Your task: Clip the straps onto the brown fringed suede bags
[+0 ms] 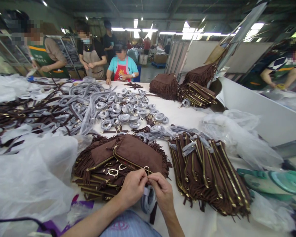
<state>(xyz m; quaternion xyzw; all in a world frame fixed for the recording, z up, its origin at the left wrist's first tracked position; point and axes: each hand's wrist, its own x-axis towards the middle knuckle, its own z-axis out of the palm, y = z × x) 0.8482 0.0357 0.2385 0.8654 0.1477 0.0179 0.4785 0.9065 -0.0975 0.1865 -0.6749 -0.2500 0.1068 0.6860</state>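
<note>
My left hand [134, 185] and my right hand [162, 188] meet fingertip to fingertip, both pinched closed at a small gold metal ring [146, 169]. Exactly which part each one grips is hidden by the fingers. Just below them is a coiled strap in grey-white plastic wrapping [148, 200]. Behind the hands lies a stack of brown fringed bags [138, 149] with gold zips. Gold snap hooks [113, 171] rest on that stack, left of my left hand.
Many wrapped strap coils [124, 110] cover the middle of the table. More zipped brown bags [207, 171] lie to the right, near a green plastic object [273, 182]. Plastic sheeting [32, 177] fills the left. Several people stand or sit across the table.
</note>
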